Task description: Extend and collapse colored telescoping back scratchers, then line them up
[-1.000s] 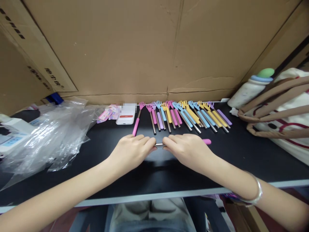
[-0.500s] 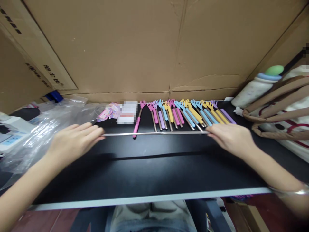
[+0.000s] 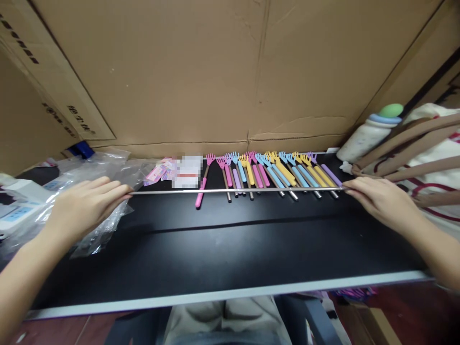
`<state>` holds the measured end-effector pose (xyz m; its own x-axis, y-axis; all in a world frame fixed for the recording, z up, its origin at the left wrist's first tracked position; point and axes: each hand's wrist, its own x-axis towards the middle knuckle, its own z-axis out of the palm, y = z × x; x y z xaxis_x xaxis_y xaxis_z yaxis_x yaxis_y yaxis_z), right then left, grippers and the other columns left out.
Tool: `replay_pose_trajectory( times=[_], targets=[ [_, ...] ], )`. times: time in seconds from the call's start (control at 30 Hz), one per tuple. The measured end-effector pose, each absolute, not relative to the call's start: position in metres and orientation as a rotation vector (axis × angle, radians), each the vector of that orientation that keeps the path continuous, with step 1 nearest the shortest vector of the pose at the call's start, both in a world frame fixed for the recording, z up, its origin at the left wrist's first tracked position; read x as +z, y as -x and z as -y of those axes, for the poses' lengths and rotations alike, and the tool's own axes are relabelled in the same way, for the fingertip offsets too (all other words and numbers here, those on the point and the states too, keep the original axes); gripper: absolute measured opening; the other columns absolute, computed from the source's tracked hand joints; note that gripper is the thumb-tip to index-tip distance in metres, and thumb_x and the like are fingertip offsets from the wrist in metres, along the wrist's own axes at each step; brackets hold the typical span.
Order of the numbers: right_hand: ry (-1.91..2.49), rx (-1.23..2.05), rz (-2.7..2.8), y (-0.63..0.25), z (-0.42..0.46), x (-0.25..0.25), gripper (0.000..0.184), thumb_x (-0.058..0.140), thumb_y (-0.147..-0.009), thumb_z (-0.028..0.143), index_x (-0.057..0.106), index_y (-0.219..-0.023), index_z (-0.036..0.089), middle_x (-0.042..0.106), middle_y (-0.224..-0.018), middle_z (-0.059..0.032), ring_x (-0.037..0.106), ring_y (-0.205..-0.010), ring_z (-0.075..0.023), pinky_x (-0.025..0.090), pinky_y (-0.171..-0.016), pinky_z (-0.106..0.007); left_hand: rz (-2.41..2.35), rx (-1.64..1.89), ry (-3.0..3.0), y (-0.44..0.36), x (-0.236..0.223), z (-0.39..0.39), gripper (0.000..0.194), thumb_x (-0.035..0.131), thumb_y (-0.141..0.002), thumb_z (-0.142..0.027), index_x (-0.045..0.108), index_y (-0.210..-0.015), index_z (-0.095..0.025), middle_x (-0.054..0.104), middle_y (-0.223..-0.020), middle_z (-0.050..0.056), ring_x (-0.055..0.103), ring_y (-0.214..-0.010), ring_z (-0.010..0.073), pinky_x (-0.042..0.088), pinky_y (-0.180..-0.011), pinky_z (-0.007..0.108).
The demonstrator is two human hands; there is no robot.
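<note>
A thin telescopic metal rod [image 3: 215,190] stretches level between my two hands, above the black table [image 3: 215,254]. My left hand [image 3: 86,203] is closed around its left end, and my right hand [image 3: 383,199] grips the right end; both ends are hidden in the fingers. Behind the rod lies a row of back scratchers with claw heads and pink, yellow, blue and purple grips, such as a yellow back scratcher [image 3: 285,174]. A single pink back scratcher [image 3: 201,184] lies apart at the row's left, partly crossed by the rod.
Clear plastic bags [image 3: 104,235] and a white power strip [image 3: 21,206] lie on the left. Colourful cards [image 3: 158,172] sit beside a blurred white packet [image 3: 187,165]. A bottle [image 3: 368,136] and a bag [image 3: 431,163] stand right. Cardboard [image 3: 179,72] walls the back.
My hands have moved farther apart, left hand leftward and right hand rightward. The rod between them has become visibly longer. The view has shifted slightly.
</note>
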<state>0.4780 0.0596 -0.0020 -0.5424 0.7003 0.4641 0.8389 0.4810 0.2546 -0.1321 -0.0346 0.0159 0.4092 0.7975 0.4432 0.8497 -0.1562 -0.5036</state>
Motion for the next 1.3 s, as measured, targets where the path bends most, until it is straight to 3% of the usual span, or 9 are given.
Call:
replay_pose_trajectory(
  times=[0.2, 0.47, 0.63, 0.83, 1.1, 1.3],
  targets=[
    [1.080, -0.620, 2.517, -0.400, -0.037, 0.002, 0.024, 0.038, -0.092, 0.033, 0.058, -0.088, 0.020, 0.066, -0.083, -0.0047, 0.061, -0.074, -0.0174, 0.043, -0.063, -0.028, 1.037, -0.252, 2.048, 0.069, 0.013, 0.020, 0.021, 0.043, -0.092, -0.030, 0.059, -0.080, -0.022, 0.062, -0.070, -0.002, 0.056, -0.068, 0.0132, 0.035, -0.059, 0.025],
    [0.881, -0.615, 2.573, -0.263, 0.010, 0.012, 0.022, 0.038, -0.092, 0.025, 0.056, -0.080, 0.020, 0.055, -0.062, 0.0014, 0.048, -0.051, -0.0093, 0.022, -0.048, -0.025, 1.021, -0.419, 2.249, -0.049, 0.014, 0.037, 0.023, 0.044, -0.091, -0.026, 0.051, -0.071, -0.020, 0.056, -0.059, -0.002, 0.054, -0.059, 0.0129, 0.030, -0.052, 0.028],
    [0.844, -0.677, 2.526, -0.248, 0.018, 0.017, 0.026, 0.037, -0.093, 0.026, 0.056, -0.077, 0.019, 0.054, -0.061, 0.0018, 0.045, -0.048, -0.0087, 0.019, -0.048, -0.026, 1.051, -0.437, 2.239, -0.054, 0.020, 0.043, 0.026, 0.041, -0.092, -0.029, 0.050, -0.069, -0.020, 0.053, -0.056, -0.002, 0.051, -0.055, 0.0124, 0.028, -0.050, 0.028],
    [0.918, -0.746, 2.507, -0.293, -0.002, 0.017, 0.026, 0.037, -0.094, 0.029, 0.054, -0.077, 0.020, 0.056, -0.063, 0.0019, 0.052, -0.056, -0.0110, 0.025, -0.050, -0.025, 1.008, -0.345, 2.184, -0.006, 0.023, 0.038, 0.023, 0.042, -0.092, -0.028, 0.051, -0.073, -0.021, 0.056, -0.061, -0.002, 0.053, -0.060, 0.0134, 0.032, -0.054, 0.026],
    [1.349, -0.535, 2.523, -0.467, -0.054, -0.001, 0.027, 0.038, -0.091, 0.039, 0.057, -0.085, 0.021, 0.064, -0.082, -0.0094, 0.059, -0.076, -0.0204, 0.040, -0.069, -0.030, 1.311, 0.065, 2.067, 0.126, 0.009, 0.042, 0.030, 0.034, -0.095, -0.032, 0.056, -0.077, -0.022, 0.058, -0.070, 0.000, 0.053, -0.066, 0.0156, 0.034, -0.060, 0.026],
    [1.446, -0.450, 2.459, -0.499, -0.055, 0.005, 0.024, 0.041, -0.088, 0.040, 0.057, -0.088, 0.022, 0.064, -0.088, -0.0120, 0.058, -0.083, -0.0223, 0.041, -0.075, -0.033, 1.298, -0.005, 2.065, 0.138, 0.011, 0.048, 0.034, 0.032, -0.095, -0.035, 0.058, -0.077, -0.023, 0.060, -0.071, 0.001, 0.052, -0.069, 0.0169, 0.035, -0.066, 0.027]
  ],
)
